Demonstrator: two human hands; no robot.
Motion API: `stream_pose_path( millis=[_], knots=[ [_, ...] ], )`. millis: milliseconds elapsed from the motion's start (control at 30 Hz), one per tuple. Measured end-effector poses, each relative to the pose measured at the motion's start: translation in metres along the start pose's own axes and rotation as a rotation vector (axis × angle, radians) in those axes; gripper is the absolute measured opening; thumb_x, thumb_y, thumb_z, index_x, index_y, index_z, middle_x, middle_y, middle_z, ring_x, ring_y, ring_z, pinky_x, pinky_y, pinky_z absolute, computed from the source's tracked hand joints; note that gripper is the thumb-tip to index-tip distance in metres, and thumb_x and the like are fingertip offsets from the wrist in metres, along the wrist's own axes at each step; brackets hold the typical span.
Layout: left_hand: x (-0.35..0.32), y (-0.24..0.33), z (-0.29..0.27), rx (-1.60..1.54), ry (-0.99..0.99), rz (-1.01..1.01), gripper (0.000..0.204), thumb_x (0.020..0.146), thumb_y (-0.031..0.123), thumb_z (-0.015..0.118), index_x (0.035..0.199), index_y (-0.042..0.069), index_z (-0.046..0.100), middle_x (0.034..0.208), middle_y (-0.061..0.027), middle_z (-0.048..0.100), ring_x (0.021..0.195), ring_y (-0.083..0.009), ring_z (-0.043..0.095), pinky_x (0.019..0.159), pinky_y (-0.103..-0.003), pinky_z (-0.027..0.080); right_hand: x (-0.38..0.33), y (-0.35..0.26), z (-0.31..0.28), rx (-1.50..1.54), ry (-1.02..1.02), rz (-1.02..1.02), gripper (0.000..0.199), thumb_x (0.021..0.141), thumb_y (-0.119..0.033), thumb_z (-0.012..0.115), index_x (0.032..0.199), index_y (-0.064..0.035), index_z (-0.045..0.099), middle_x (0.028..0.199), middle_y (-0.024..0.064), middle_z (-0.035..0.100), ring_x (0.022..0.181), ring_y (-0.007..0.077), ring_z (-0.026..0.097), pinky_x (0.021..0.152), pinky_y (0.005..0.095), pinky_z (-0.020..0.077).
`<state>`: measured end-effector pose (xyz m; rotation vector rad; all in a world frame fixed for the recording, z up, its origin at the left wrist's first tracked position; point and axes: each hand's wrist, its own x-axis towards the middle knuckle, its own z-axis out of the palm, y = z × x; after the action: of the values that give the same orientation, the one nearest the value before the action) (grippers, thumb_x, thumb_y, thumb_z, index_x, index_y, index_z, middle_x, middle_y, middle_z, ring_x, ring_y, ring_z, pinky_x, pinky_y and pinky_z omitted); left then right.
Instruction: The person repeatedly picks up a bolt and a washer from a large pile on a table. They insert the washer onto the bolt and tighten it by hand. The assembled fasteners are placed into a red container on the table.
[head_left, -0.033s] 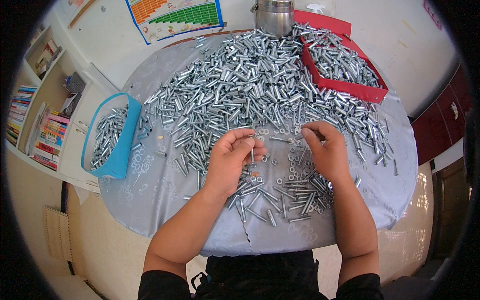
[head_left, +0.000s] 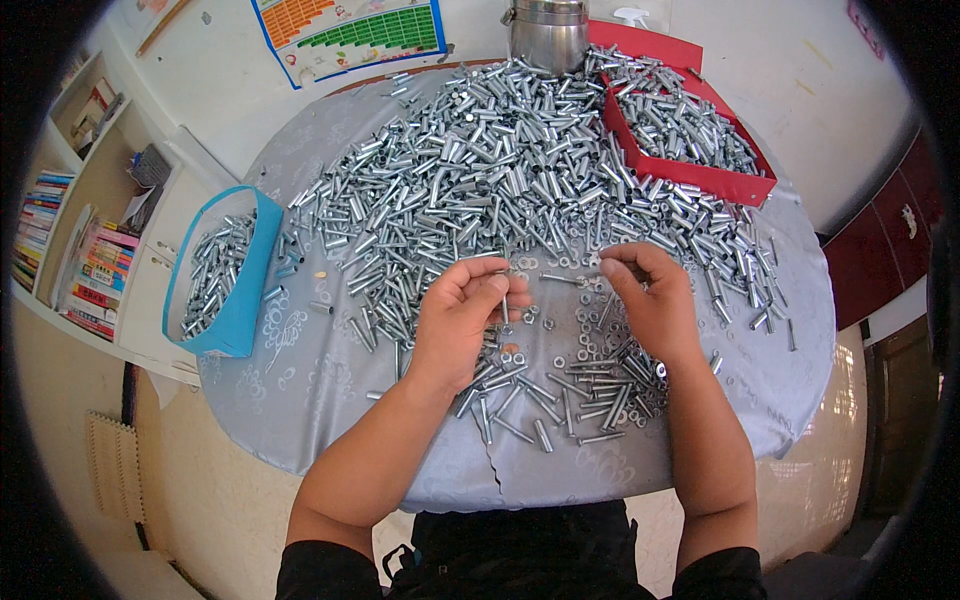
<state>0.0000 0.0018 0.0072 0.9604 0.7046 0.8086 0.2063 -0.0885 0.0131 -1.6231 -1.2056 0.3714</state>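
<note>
At centre frame, my left hand (head_left: pixel 455 325) pinches a bolt (head_left: pixel 505 308), right hand (head_left: pixel 650 300) closed on something small; either could drop into the pile (head_left: pixel 480 160).

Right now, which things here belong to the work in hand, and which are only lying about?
In use:
left hand, holding a thin bolt
right hand
sleeves pile
washers
blue tray
red tray

Lying about:
steel pot
poster
books
</note>
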Motion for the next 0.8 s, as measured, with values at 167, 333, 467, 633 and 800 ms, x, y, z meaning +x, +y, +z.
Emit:
stream_pose_path(
  millis=[167,333,467,633,800],
  knots=[
    [0.001,0.000,-0.002,0.063,0.017,0.120,0.017,0.091,0.008,0.061,0.107,0.001,0.061,0.097,-0.0089,0.069,0.072,-0.0106,0.057,0.063,-0.023,0.046,-0.003,-0.003,0.002,0.233,-0.233,0.113,0.018,0.084,-0.005,0.069,0.101,-0.0002,0.067,0.089,0.0042,0.068,0.079,0.0101,0.061,0.072,0.0252,0.0496],
    [0.007,-0.004,-0.011,0.047,0.004,0.182,0.017,0.091,0.005,0.061,0.107,0.001,0.061,0.095,-0.0083,0.068,0.072,-0.0098,0.058,0.064,-0.023,0.047,-0.005,-0.001,0.006,0.301,-0.281,0.143,0.018,0.084,-0.003,0.070,0.101,0.0005,0.066,0.089,0.0042,0.067,0.080,0.0099,0.062,0.073,0.0250,0.0501],
    [0.005,-0.004,-0.007,-0.025,0.026,0.186,0.018,0.093,0.004,0.058,0.110,0.000,0.059,0.098,-0.0097,0.067,0.081,-0.0135,0.063,0.072,-0.027,0.053,-0.005,-0.003,0.005,0.287,-0.284,0.161,0.017,0.084,-0.003,0.070,0.100,0.0005,0.066,0.088,0.0042,0.067,0.081,0.0099,0.062,0.073,0.0254,0.0505],
    [0.005,-0.008,-0.007,-0.109,0.002,0.142,0.018,0.094,0.003,0.054,0.111,-0.001,0.057,0.103,-0.0128,0.065,0.084,-0.0171,0.066,0.075,-0.030,0.056,-0.005,-0.004,0.006,0.257,-0.298,0.150,0.017,0.084,-0.004,0.070,0.100,0.0004,0.067,0.087,0.0039,0.067,0.078,0.0096,0.061,0.071,0.0250,0.0499],
    [0.005,-0.009,-0.006,-0.132,-0.013,0.136,0.017,0.094,0.001,0.053,0.111,-0.001,0.056,0.104,-0.0144,0.064,0.087,-0.0201,0.067,0.079,-0.033,0.057,-0.006,-0.002,0.008,0.251,-0.308,0.116,0.016,0.084,-0.006,0.070,0.099,0.0001,0.067,0.084,0.0033,0.067,0.074,0.0085,0.059,0.068,0.0246,0.0485]
  ],
)
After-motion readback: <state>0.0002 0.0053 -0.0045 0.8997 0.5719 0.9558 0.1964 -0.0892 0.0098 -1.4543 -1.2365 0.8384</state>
